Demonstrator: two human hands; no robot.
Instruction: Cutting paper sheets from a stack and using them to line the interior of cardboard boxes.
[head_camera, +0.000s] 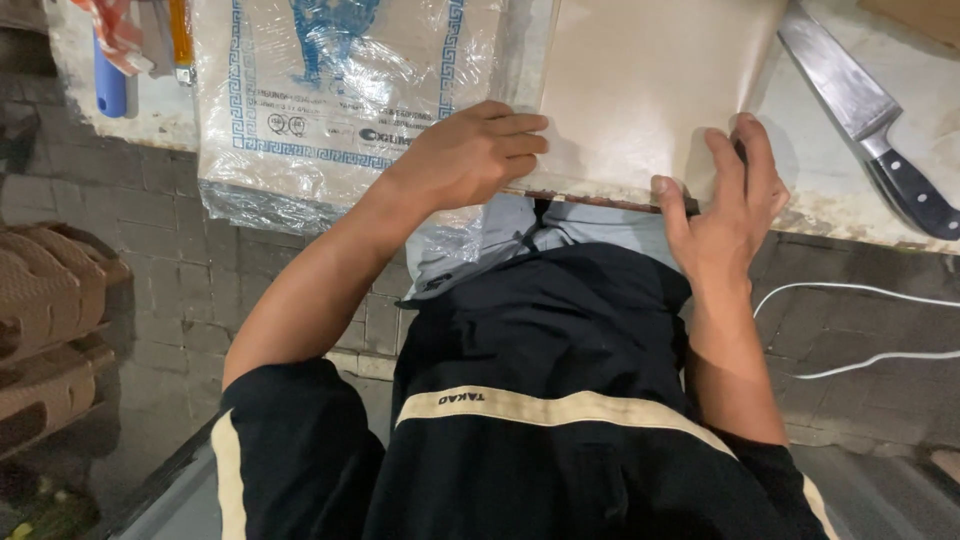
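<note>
A stack of beige paper sheets (640, 90) lies on a pale worktop (870, 215) at its near edge. My left hand (470, 155) rests knuckles up on the left near corner of the sheets, fingers curled over the edge. At the right near corner my right hand (725, 200) pinches the sheet's edge, thumb under and fingers on top, lifting it slightly. A clear plastic pack of printed wrapping paper (330, 90) sits to the left, hanging over the worktop edge.
A large kitchen knife (865, 115) with a black handle lies at the right on the worktop. A blue-handled tool (110, 80) sits at the far left. White cable (860, 320) runs over the brick-paved floor. Brown crates (45, 320) stand at the left.
</note>
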